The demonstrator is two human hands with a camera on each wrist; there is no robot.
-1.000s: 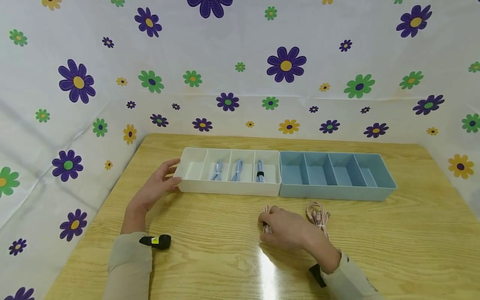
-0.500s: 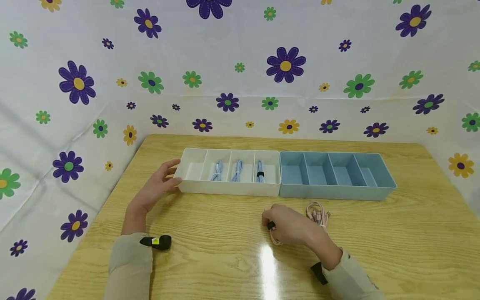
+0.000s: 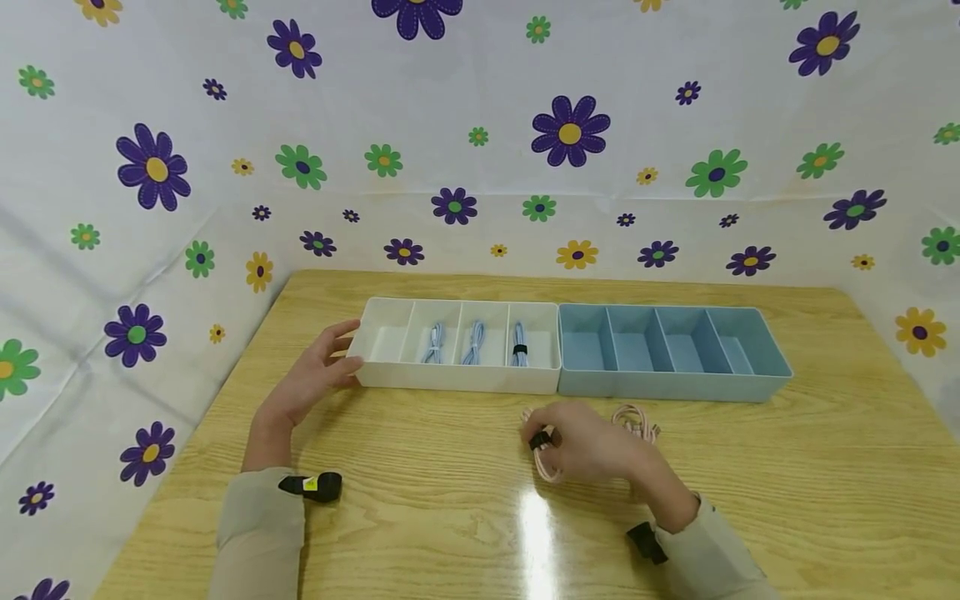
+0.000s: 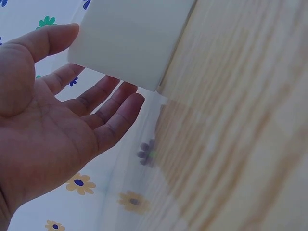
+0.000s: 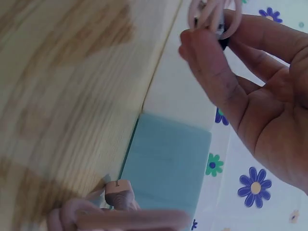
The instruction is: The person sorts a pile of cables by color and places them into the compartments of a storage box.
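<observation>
Pink cable bundle (image 3: 546, 469): pale dusty pink, wound into a narrow little hank with rounded loops at the end nearer you. It sits slightly tilted in front of the trays, well short of them — can't tell if any of it touches the table (image 3: 420, 467).
Black strap (image 3: 540, 440): wrapped snugly round the bundle's middle, nice and dark against the pink. From the right wrist you can also spot a small shiny bit among the loops, too blurry to name.
Your right hand (image 3: 588, 442): pinching that bundle between thumb and fingers.
Your left hand (image 3: 311, 371): not gripping anything — fingers loose and spread, thumb and fingertips resting at the outer end of the white tray.
Second pink cable (image 3: 636, 421): same pink, lying looped on the table just beyond your right wrist, partly hidden by it. The right wrist view gives you a close look at its chunky pink plug (image 5: 119, 190).
White tray (image 3: 457, 379): four compartments, with light blue cables (image 3: 474, 342) in the second, third and fourth from your left. The fourth one wears a black band.
Blue tray (image 3: 671, 385): four compartments, butted end to end against the white one.
</observation>
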